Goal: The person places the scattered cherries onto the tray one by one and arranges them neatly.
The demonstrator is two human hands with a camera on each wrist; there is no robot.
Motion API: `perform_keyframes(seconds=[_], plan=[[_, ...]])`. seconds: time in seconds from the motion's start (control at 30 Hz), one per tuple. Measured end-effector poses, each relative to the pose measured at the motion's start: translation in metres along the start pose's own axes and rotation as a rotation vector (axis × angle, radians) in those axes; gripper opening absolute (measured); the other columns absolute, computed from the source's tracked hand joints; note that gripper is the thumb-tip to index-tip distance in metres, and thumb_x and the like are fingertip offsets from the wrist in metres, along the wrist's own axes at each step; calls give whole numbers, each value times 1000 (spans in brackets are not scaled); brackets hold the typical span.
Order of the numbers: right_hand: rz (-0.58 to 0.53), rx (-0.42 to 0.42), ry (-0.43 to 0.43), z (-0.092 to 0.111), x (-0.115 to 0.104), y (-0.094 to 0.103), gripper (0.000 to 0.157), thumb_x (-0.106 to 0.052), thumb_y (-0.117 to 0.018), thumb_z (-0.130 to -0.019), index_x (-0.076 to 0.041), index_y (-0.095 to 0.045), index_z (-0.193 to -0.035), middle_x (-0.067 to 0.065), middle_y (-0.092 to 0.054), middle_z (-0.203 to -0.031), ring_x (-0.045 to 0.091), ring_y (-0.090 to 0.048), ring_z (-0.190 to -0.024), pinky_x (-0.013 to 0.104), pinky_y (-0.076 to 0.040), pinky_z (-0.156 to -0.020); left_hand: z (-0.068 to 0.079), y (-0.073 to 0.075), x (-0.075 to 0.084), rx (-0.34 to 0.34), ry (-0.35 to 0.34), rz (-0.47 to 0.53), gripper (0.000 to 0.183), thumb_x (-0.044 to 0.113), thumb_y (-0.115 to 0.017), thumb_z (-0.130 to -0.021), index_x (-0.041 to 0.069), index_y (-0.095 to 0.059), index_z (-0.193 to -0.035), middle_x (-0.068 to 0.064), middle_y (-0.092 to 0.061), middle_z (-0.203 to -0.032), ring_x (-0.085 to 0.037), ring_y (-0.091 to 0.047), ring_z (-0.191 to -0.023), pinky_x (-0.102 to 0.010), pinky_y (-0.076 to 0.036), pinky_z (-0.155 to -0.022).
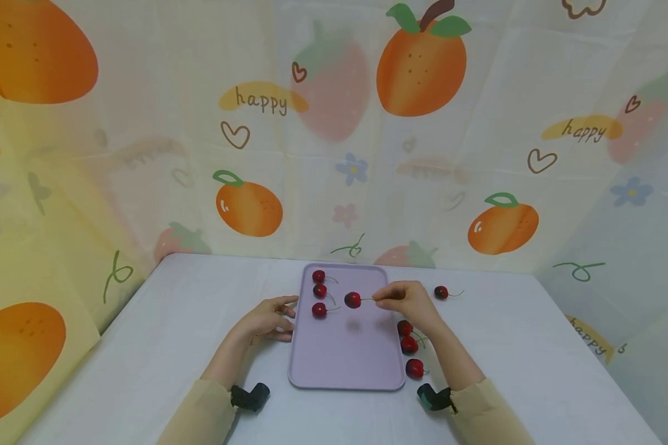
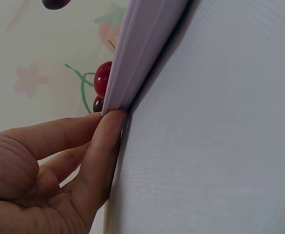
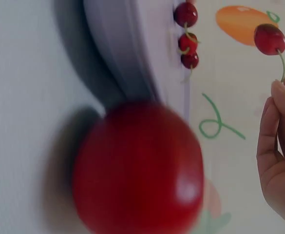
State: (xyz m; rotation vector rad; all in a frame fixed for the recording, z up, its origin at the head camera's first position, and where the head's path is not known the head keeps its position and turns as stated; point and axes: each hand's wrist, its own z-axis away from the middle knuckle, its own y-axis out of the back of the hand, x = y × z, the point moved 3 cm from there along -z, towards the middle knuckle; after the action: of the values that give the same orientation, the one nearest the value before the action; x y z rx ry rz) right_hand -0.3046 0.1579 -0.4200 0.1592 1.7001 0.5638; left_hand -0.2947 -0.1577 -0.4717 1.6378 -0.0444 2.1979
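My right hand pinches a dark red cherry by the tip of its thin stem. The cherry hangs above the upper middle of the lilac tray, its shadow falling on the tray. In the right wrist view the same cherry stands out from the fingertips. Three cherries lie in a column along the tray's left side, stems to the right. With fairly straight fingers, my left hand rests at the tray's left rim. In the left wrist view its fingertips touch the rim and outer wall.
Three cherries lie just outside the tray's right edge, below the right forearm. Another cherry is farther back to the right. A white table carries everything, with a fruit-printed curtain behind it.
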Motion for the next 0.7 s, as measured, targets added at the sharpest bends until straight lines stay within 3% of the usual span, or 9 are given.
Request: perform_keyframes(seconds=[0.27,0.4,0.7], plan=[[-16,-46,-9,-3,-5,-22,14,-10,-75,-85,-7,-77,-98,10,-76,-98,11,-68,-86,22,-60,-81,-2,0,-1,9,8,0,75,-10,-62,-82,5,-38,-151,-13,-52,-112,-14,-61,-80,-28,-64,-70],[-31,-58,25,-5,-5,-32,14,-9,-75,-84,-6,-77,-97,8,-76,-95,9,-69,-83,24,-62,-80,-3,1,-1,7,10,-4,75,-9,-63,-82,6,-38,-151,-13,-52,-113,-14,-61,-80,-28,-64,-71],[-24,-116,-3,-7,-6,-50,15,-9,-75,-84,-4,-77,-98,12,-76,-97,6,-67,-82,16,-58,-75,-3,0,-2,-4,0,-9,75,-9,-63,-82,5,-37,-151,-14,-52,-113,-15,-61,-81,-29,-65,-71]])
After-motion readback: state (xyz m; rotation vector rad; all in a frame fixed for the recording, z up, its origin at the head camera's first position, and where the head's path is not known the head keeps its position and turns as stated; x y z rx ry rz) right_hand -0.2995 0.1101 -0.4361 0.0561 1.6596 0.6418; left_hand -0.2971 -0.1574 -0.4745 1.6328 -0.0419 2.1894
